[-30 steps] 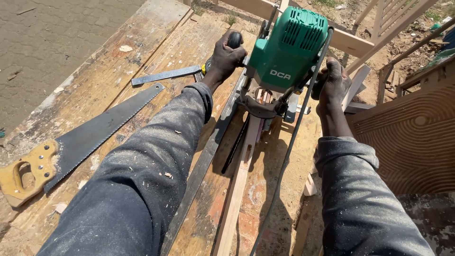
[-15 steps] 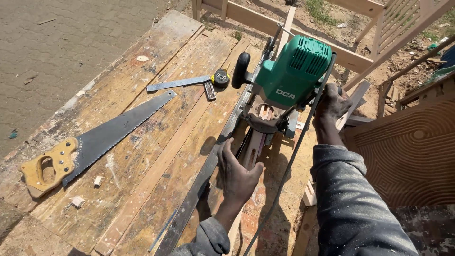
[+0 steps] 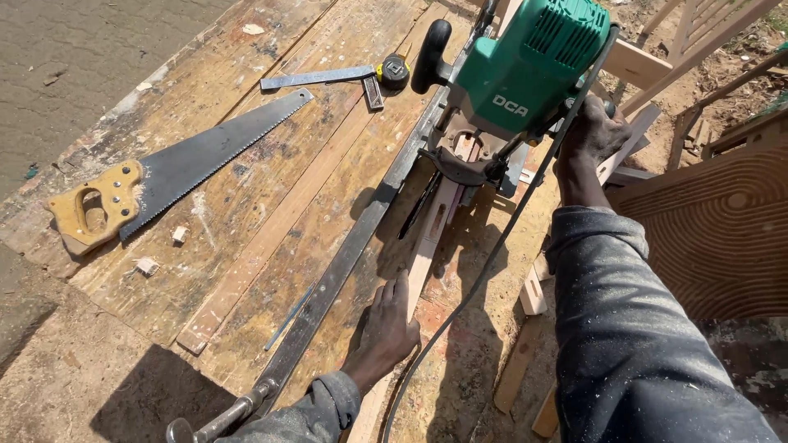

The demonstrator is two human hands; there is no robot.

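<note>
Now, in the head view, the left hand (image 3: 386, 332) no longer grips the router's black knob (image 3: 430, 56), as it did a second ago; it has come down toward six o'clock and lies flat, fingers spread, pressing on the pale wooden strip (image 3: 427, 246) that runs under the machine. That reads as a shift from steering with both hands to pinning the workpiece while one hand guides. The right hand (image 3: 593, 131) stays closed around the handle on the far side of the green router (image 3: 525, 74), at about three o'clock from its body, and the black cord (image 3: 484, 271) trails down past the forearm. The router sits at twelve o'clock from the flat hand, well apart along the strip. At nine o'clock lie a handsaw (image 3: 189, 168) and a metal square (image 3: 328, 78) beside a tape measure (image 3: 395, 71), untouched on the plank bench (image 3: 271, 246).
</note>
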